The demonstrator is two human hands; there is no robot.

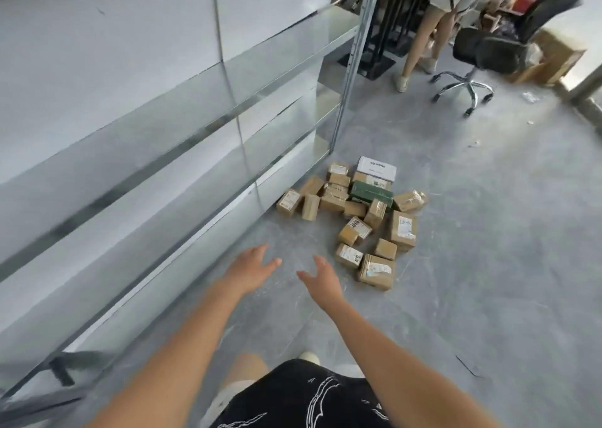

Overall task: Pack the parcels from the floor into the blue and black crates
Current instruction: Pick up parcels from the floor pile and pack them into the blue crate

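I see both hands released, fingers spread: left hand (249, 269), right hand (321, 279), lower centre, reaching toward parcels (355, 214) heaped mid-frame beside shelf (182, 140). Crates unseen.

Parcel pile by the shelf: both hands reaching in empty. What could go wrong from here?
1. The parcel pile is loosely heaped; pulling a lower box may topple the green box lying on top.
2. No blue or black crate is in view, so each carry probably means turning away.
3. The left hand and right hand could snag the metal shelf edge beside the pile.
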